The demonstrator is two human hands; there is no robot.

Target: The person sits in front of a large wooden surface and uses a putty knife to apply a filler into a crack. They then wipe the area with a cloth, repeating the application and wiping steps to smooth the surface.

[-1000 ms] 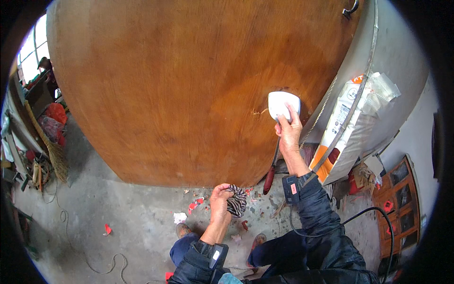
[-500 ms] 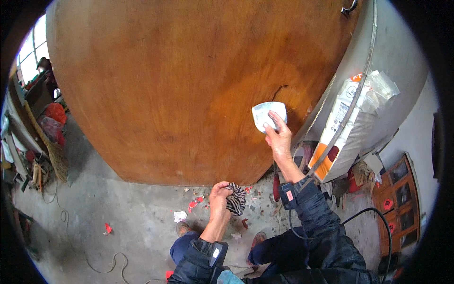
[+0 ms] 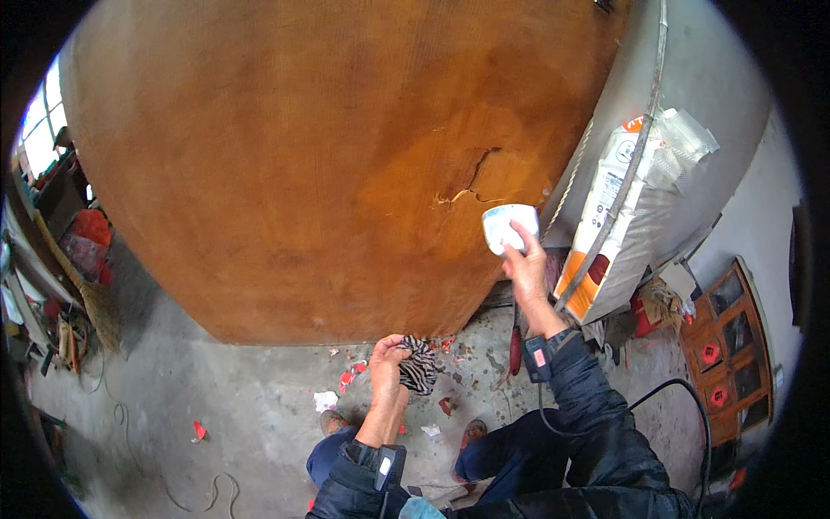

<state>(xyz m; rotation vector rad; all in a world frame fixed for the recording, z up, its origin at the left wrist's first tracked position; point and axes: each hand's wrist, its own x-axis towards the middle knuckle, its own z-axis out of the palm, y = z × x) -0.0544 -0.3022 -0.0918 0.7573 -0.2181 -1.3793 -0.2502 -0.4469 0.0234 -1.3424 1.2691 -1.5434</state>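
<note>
My right hand (image 3: pixel 529 266) grips a flat white scraper-shaped piece (image 3: pixel 504 223) with rounded corners, thumb and fingers closed on it. It is in front of the lower right part of a large brown wooden panel (image 3: pixel 285 190). A dark, jagged crack (image 3: pixel 472 180) with splintered pale edges runs through the panel, up and left of the white piece. Lower down, near the panel's bottom edge, my left hand (image 3: pixel 386 363) pinches a bunched black-and-beige striped cloth (image 3: pixel 418 367). I cannot tell whether the white piece touches the panel.
At the right a white-and-orange sack (image 3: pixel 612 203) leans against the wall behind a long grey pole (image 3: pixel 624 197). A small wooden cabinet (image 3: pixel 724 342) is farther right. A straw broom (image 3: pixel 97 307) stands at the left. Paper scraps (image 3: pixel 325 400) and a thin cord (image 3: pixel 213 493) lie on the concrete floor.
My right hand has moved the white piece down and slightly right, so more of the crack shows. My left hand keeps the striped cloth; the whole view has shifted slightly.
</note>
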